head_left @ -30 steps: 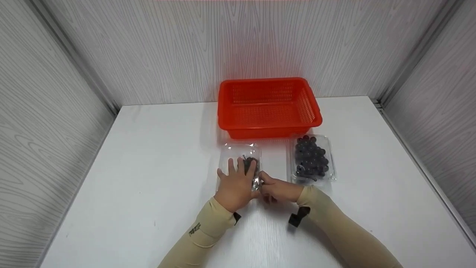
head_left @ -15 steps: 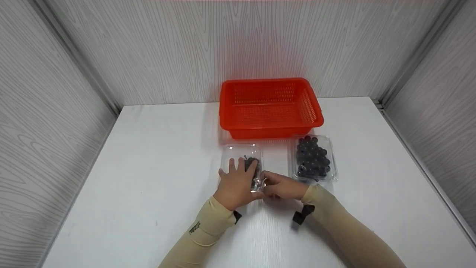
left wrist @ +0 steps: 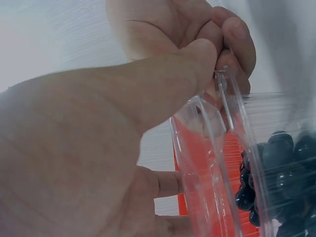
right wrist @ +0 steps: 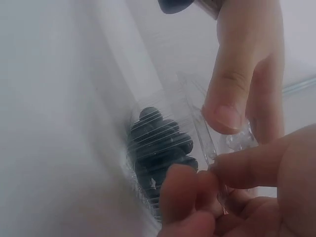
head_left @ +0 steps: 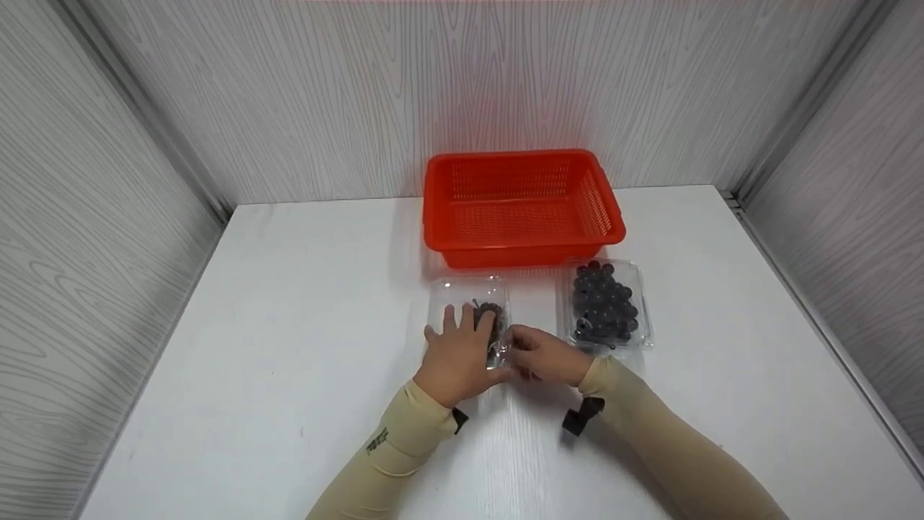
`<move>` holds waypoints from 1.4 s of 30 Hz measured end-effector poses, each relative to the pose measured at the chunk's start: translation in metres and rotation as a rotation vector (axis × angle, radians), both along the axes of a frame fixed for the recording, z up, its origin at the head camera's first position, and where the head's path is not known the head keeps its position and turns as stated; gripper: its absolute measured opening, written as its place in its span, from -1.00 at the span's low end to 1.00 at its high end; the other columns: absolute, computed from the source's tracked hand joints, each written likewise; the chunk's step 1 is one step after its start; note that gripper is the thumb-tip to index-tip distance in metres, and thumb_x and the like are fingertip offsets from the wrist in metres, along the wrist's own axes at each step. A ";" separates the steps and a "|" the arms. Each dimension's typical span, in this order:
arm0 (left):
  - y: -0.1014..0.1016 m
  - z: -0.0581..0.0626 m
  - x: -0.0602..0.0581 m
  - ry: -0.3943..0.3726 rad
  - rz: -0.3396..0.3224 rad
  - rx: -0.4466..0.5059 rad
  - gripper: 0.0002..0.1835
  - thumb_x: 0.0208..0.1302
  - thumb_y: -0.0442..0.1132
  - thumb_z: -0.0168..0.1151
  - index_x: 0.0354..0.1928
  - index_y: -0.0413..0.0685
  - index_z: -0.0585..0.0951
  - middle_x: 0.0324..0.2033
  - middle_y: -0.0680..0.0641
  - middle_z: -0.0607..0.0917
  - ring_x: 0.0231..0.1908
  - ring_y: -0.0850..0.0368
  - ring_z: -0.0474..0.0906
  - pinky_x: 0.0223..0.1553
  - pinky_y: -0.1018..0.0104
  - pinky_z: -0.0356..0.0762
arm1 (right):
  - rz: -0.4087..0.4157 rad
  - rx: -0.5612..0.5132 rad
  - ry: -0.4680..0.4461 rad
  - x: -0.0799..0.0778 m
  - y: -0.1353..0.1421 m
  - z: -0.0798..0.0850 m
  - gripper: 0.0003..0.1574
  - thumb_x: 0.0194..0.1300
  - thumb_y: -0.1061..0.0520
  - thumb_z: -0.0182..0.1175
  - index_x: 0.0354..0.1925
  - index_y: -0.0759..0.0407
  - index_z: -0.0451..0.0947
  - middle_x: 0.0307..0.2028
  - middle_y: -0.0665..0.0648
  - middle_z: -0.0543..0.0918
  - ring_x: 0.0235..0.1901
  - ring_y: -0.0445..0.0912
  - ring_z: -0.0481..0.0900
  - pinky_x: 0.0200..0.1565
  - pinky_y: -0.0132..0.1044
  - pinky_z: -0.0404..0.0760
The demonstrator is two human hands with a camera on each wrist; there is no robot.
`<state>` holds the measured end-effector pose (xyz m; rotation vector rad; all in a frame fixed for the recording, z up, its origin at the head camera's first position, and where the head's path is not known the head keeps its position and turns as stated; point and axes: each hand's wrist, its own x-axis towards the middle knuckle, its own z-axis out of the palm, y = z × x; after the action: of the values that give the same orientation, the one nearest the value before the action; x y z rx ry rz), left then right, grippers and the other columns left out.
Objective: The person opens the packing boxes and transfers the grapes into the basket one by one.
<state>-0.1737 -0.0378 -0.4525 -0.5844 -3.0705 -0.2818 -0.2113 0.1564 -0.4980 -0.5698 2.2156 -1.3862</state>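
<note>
Clear box (head_left: 462, 291) sat in front of red basket (head_left: 523, 257) — your left hand (head_left: 456, 360) lay on it, fingers splayed; right hand (head_left: 547, 357) pinched its rim (right wrist: 201, 129). Probably unlatching — next likely needed an even lift.

Clear box (head_left: 471, 292) partly hidden under the left hand (head_left: 456, 365), sleeve print (head_left: 377, 440) illegibly small

I have the left hand (head_left: 456, 365) palm down, fingers (head_left: 450, 319) straight and spread, thumb (head_left: 499, 375) out near the right hand (head_left: 547, 357); that one's fingers curl into a pinch. I see the left forearm (head_left: 379, 458) and right forearm (head_left: 671, 448) angling inward.
</note>
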 end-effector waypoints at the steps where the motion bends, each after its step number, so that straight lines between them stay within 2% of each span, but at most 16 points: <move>1: 0.000 -0.001 0.000 -0.004 0.001 0.000 0.00 0.11 0.33 0.47 0.45 -0.13 0.40 0.35 -0.38 0.43 0.37 -0.45 0.31 0.07 -0.54 0.46 | -0.002 0.002 0.001 0.000 -0.001 -0.001 -0.81 0.55 0.20 0.06 0.00 0.29 0.50 -0.48 0.03 0.52 -0.55 -0.15 0.45 -0.49 -0.29 0.46; 5: 0.001 -0.002 0.000 -0.013 0.002 -0.001 0.04 0.09 0.36 0.47 0.46 -0.14 0.39 0.37 -0.39 0.41 0.38 -0.46 0.30 0.09 -0.54 0.44 | -0.008 -0.002 0.009 0.001 -0.001 -0.003 -0.86 0.53 0.22 0.06 -0.08 0.29 0.50 -0.52 0.03 0.52 -0.57 -0.15 0.45 -0.49 -0.29 0.48; 12: 0.001 0.001 0.002 -0.014 -0.014 0.030 0.03 0.04 0.25 0.56 0.45 -0.15 0.40 0.39 -0.40 0.40 0.39 -0.48 0.27 0.14 -0.56 0.37 | 0.002 -0.018 -0.022 0.001 0.001 0.000 -0.88 0.51 0.25 0.04 -0.09 0.29 0.48 -0.54 0.01 0.47 -0.60 -0.16 0.39 -0.51 -0.31 0.43; 19: 0.002 0.007 0.000 -0.002 -0.034 0.027 0.02 0.04 0.24 0.57 0.45 -0.15 0.40 0.39 -0.41 0.40 0.41 -0.45 0.27 0.33 -0.54 0.15 | 0.007 -0.007 -0.004 -0.001 0.003 0.004 -0.88 0.51 0.24 0.05 -0.11 0.28 0.49 -0.54 0.03 0.50 -0.58 -0.16 0.43 -0.49 -0.31 0.45; 25: 0.003 0.002 -0.005 0.005 -0.048 0.046 0.04 0.11 0.29 0.50 0.47 -0.20 0.36 0.41 -0.34 0.39 0.42 -0.36 0.28 0.31 -0.43 0.29 | -0.029 0.015 0.020 -0.002 0.003 0.003 -0.85 0.50 0.25 0.07 -0.05 0.29 0.52 -0.49 0.02 0.55 -0.55 -0.16 0.48 -0.50 -0.32 0.47; 31: 0.004 -0.005 -0.012 0.030 -0.033 0.049 0.00 0.15 0.32 0.44 0.47 -0.15 0.37 0.39 -0.31 0.41 0.41 -0.34 0.31 0.27 -0.44 0.32 | -0.088 -0.010 0.019 -0.002 0.001 0.000 -0.73 0.45 0.29 0.06 0.09 0.27 0.38 -0.43 0.07 0.58 -0.51 -0.06 0.53 -0.48 -0.24 0.55; 37: 0.005 -0.007 -0.015 0.025 -0.032 0.062 -0.04 0.15 0.32 0.44 0.50 0.03 0.38 0.41 -0.34 0.39 0.41 -0.39 0.28 0.27 -0.50 0.28 | -0.142 0.005 0.091 -0.004 0.001 0.001 -0.78 0.38 0.33 0.11 -0.01 0.22 0.46 -0.25 0.12 0.59 -0.42 -0.10 0.53 -0.42 -0.23 0.60; 42: 0.006 -0.006 -0.016 0.035 -0.032 0.065 -0.05 0.15 0.31 0.45 0.50 0.05 0.39 0.40 -0.34 0.40 0.41 -0.39 0.29 0.27 -0.49 0.28 | -0.147 0.007 0.084 -0.006 0.003 0.001 -0.75 0.35 0.37 0.07 -0.02 0.25 0.49 -0.33 0.12 0.59 -0.50 -0.11 0.51 -0.48 -0.31 0.54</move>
<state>-0.1899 -0.0315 -0.4590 -0.6289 -3.0083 -0.3660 -0.2171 0.1594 -0.4969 -0.4798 2.3697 -1.4508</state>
